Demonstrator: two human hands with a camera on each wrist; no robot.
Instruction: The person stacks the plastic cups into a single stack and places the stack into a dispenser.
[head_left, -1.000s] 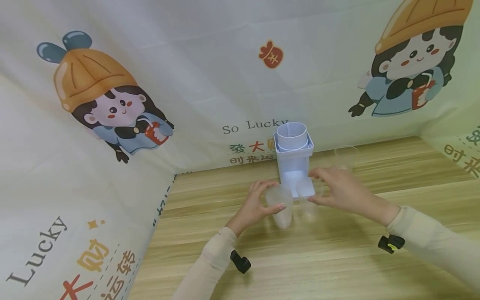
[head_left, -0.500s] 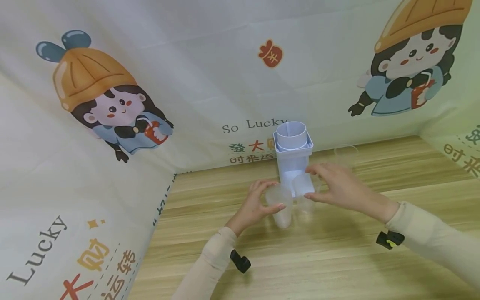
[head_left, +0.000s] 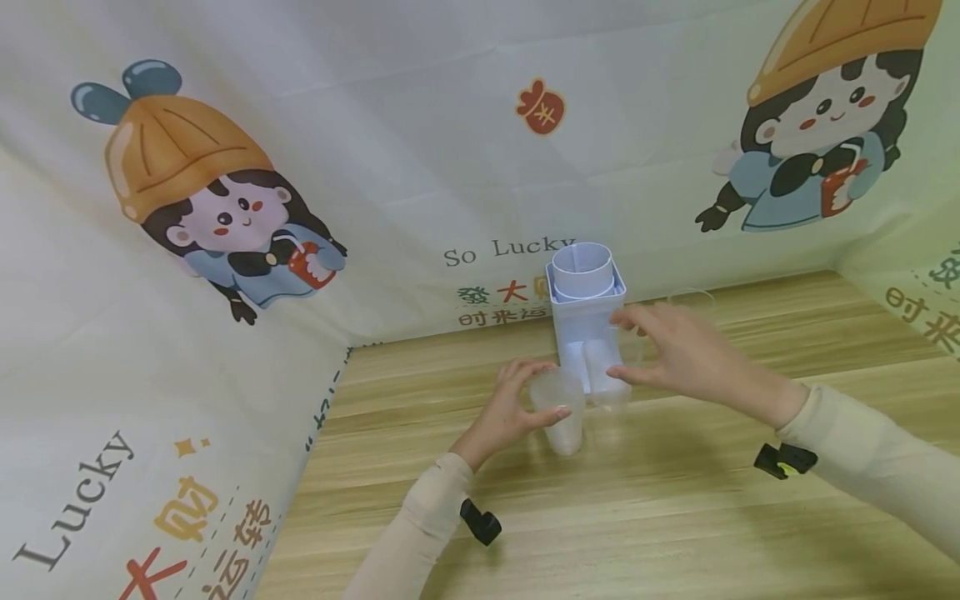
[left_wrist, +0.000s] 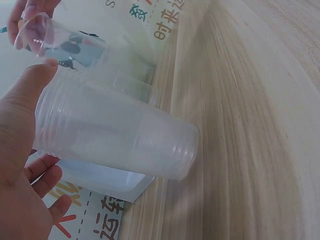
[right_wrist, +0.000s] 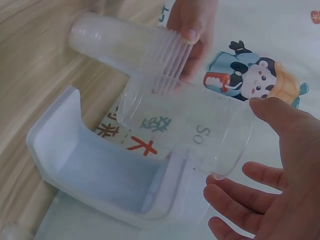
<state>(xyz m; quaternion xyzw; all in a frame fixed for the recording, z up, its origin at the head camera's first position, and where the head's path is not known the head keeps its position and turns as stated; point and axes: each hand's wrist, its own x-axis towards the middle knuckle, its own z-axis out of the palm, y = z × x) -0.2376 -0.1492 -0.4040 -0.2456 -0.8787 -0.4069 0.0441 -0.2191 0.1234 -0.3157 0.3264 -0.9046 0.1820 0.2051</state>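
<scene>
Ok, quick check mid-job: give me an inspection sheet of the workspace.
Surface: wood-grain tabletop.
Job's things: stack of clear cups; single clear cup; pale blue stand with a round tube in its top.
Clutter: another clear rim, mostly hidden behind the right hand.
Hands: left hand holds the stack near its rims; right hand pinches the single cup by its rim.
Cables: nothing seen.
Surroundings: printed cloth backdrop with cartoon figures and lettering; a black device at each wrist.
</scene>
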